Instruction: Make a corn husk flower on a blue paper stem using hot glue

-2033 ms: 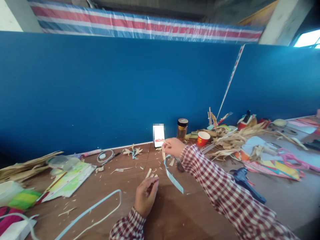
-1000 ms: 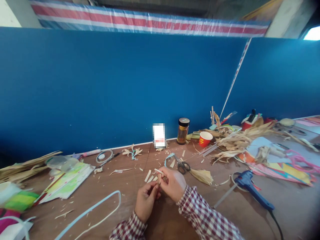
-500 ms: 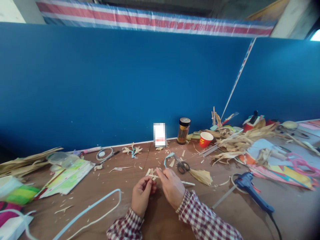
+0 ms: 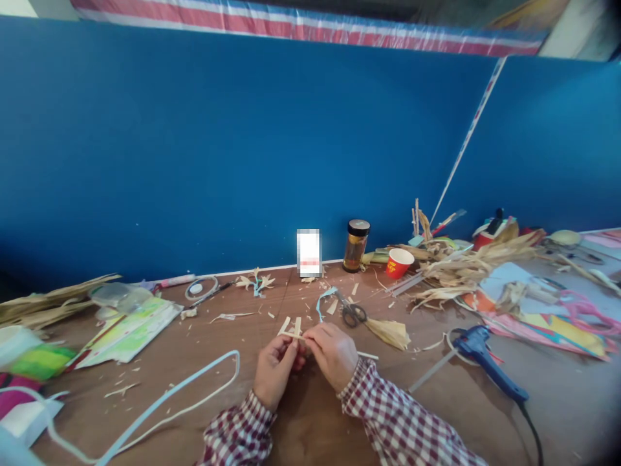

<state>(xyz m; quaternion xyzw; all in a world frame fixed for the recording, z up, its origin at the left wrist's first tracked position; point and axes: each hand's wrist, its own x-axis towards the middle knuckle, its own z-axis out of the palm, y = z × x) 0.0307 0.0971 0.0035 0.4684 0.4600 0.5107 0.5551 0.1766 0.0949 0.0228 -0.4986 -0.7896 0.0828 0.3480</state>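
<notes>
Pale straw-coloured husk strips (image 4: 291, 330) are held low over the brown wooden surface (image 4: 233, 362), between the two hands, which meet just in front of the body. The left hand (image 4: 274, 370) is curled, its fingers (image 4: 290, 346) closed in a pinch on the near end of the strips. The right hand (image 4: 334, 353) is laid close against the left, knuckles up, and its fingers (image 4: 310, 336) are pressed together on the same small bundle from the right; how many strips are gripped cannot be made out, as the piece is small and partly covered. One strip is seen lying roughly across, left to right, at the fingertips, while two short ends are pointed upward and away from the body, towards the blue wall (image 4: 242, 149). A thin pale stick (image 4: 367, 355) is seen projecting to the right from under the right hand, flat on the surface.

Just beyond the hands, black-handled scissors (image 4: 350, 311) are laid beside a light blue ribbon (image 4: 321, 303) and a folded dry husk (image 4: 388, 332). A blue glue gun (image 4: 480, 355) is set well to the right. A red paper cup (image 4: 399, 263) and a dark-lidded jar (image 4: 356, 244) are stood near the wall, and a long pale blue cord (image 4: 189, 390) is looped on the surface to the left.
</notes>
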